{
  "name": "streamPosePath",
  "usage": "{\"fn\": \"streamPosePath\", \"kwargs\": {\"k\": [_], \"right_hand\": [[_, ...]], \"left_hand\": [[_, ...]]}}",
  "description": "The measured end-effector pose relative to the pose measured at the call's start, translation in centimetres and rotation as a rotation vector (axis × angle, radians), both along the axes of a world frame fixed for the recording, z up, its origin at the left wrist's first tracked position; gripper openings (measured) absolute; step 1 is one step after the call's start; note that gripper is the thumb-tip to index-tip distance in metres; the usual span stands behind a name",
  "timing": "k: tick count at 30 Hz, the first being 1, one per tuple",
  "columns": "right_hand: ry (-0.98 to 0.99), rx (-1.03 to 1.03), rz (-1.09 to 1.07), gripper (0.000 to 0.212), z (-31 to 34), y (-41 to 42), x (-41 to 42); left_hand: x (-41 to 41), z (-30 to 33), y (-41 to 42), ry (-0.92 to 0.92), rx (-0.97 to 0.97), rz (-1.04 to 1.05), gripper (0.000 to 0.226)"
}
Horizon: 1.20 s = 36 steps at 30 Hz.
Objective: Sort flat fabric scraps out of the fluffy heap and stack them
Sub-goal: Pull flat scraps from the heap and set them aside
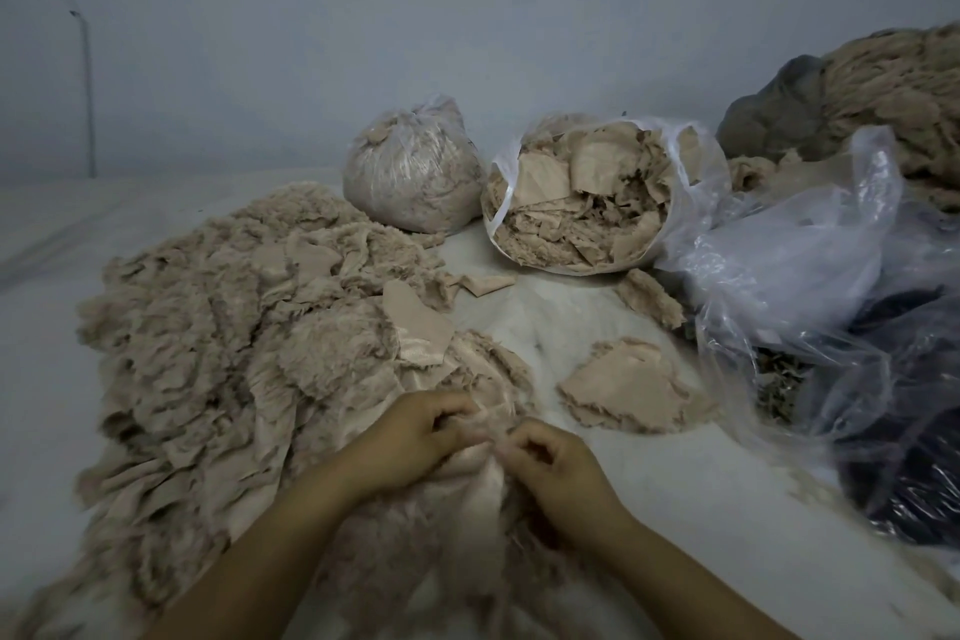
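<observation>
Both hands, left hand (415,426) and right hand (550,463), pinch one beige scrap (480,470) at the fluffy heap (218,343) edge; the flat stack (631,392) lies beyond the right hand. Clinging fluff could likely ride along, contaminating that stack.

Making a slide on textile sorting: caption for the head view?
Both hands, left hand and right hand, pinch a scrap at the fluffy heap.

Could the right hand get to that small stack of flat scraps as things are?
Probably yes: the small stack lies just beyond the right hand with bare surface between, though its fingers pinch fabric now.
</observation>
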State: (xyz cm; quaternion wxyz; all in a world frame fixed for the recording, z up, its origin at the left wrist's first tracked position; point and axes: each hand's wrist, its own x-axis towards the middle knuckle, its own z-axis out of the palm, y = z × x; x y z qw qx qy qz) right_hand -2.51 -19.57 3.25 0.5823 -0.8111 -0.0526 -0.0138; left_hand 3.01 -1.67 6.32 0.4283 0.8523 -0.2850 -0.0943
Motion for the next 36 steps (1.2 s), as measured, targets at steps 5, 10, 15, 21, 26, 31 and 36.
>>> {"fn": "streamPosePath", "kwargs": {"k": [5,10,15,21,26,31,36], "right_hand": [[0.178,0.487,-0.093,0.031,0.7,-0.4,0.1],[0.171,0.336,-0.069,0.018,0.5,0.7,-0.2],[0.091,0.382,-0.1,0.025,1.2,1.3,-0.3],[-0.117,0.239,-0.294,0.037,1.1,0.6,0.3],[-0.005,0.39,-0.346,0.021,0.6,1.0,0.8],[-0.05,0.295,-0.375,0.037,1.3,1.2,1.0],[-0.021,0.191,-0.31,0.047,1.1,0.8,1.1]], "left_hand": [[0.0,0.6,-0.2,0.095,-0.217,0.115,0.018],[-0.3,1.0,-1.6,0.065,-0.384,0.229,0.019],[-0.7,0.5,-2.0,0.212,-0.376,0.022,0.026],[-0.1,-0.1,-1.8,-0.063,-0.202,0.229,0.035],[-0.4,0.2,-1.8,0.186,-0.329,0.15,0.029],[0.3,0.0,-1.6,0.02,-0.269,0.311,0.034],[0.5,-0.2,-1.3,-0.047,-0.122,0.359,0.032]]}}
